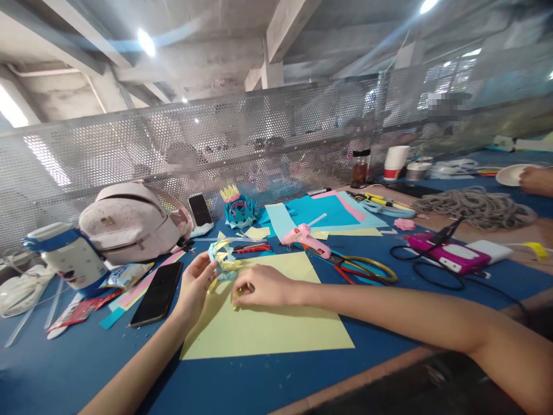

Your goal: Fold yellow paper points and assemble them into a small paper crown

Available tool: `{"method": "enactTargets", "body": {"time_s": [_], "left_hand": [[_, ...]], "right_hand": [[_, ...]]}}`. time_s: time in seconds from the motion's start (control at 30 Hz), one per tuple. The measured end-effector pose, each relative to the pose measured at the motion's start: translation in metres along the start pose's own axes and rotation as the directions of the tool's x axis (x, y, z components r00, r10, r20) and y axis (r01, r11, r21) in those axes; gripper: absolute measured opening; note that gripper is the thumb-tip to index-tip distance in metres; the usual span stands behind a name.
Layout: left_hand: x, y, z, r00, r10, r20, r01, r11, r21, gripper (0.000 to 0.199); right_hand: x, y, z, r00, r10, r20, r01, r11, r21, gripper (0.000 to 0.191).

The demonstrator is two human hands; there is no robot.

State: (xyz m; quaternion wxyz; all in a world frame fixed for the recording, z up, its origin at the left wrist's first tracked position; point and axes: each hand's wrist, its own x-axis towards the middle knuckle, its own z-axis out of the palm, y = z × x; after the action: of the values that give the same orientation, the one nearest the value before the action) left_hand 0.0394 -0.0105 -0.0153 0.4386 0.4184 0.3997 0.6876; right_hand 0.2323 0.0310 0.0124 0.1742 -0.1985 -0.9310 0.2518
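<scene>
My left hand (199, 279) grips a small ring-shaped paper craft (225, 270) of pale blue and yellow pointed pieces, held upright over a large pale yellow sheet (276, 328). Just right of it, my right hand (261, 285) is closed in a pinch low over the sheet, with a bit of yellow paper (235, 301) at its fingertips, partly hidden. Behind the hands lies a red utility knife (251, 248). A pink glue gun (307, 240) rests beyond the sheet's far edge, beside scissors with yellow-black handles (367, 268).
A finished-looking blue paper flower (240, 212) stands at the back near blue sheets (319, 210). To the left are a black phone (158, 294), a bottle (69, 259) and a backpack (129, 222). On the right lie a magenta device (447, 253) with cable and coiled rope (475, 207). Another person's hand (536, 180) shows far right.
</scene>
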Motion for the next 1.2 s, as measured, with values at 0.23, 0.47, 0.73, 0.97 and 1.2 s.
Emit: {"method": "enactTargets", "body": {"time_s": [0.23, 0.47, 0.73, 0.97, 1.2], "left_hand": [[-0.002, 0.003, 0.001, 1.0, -0.005, 0.015, 0.005, 1.0, -0.012, 0.027], [-0.001, 0.002, 0.0, 1.0, -0.006, 0.021, 0.006, 1.0, -0.01, 0.026], [0.001, 0.0, 0.001, 1.0, -0.005, 0.016, 0.005, 1.0, -0.011, 0.025], [0.001, 0.0, 0.0, 1.0, -0.005, 0.026, 0.005, 1.0, -0.005, 0.025], [0.0, 0.001, 0.001, 0.999, -0.004, 0.047, 0.004, 1.0, 0.0, 0.024]], "right_hand": [[-0.007, 0.005, -0.012, 0.995, 0.082, 0.062, -0.098, 0.943, 0.319, 0.01], [-0.024, 0.012, -0.016, 0.968, 0.123, 0.218, -0.225, 0.81, 0.542, 0.011], [-0.033, 0.02, -0.017, 0.966, 0.161, 0.201, -0.256, 0.675, 0.691, 0.03], [-0.036, 0.021, -0.017, 0.977, 0.09, 0.192, -0.2, 0.691, 0.695, 0.02], [-0.035, 0.026, -0.011, 0.969, 0.151, 0.197, -0.248, 0.613, 0.75, 0.027]]}}
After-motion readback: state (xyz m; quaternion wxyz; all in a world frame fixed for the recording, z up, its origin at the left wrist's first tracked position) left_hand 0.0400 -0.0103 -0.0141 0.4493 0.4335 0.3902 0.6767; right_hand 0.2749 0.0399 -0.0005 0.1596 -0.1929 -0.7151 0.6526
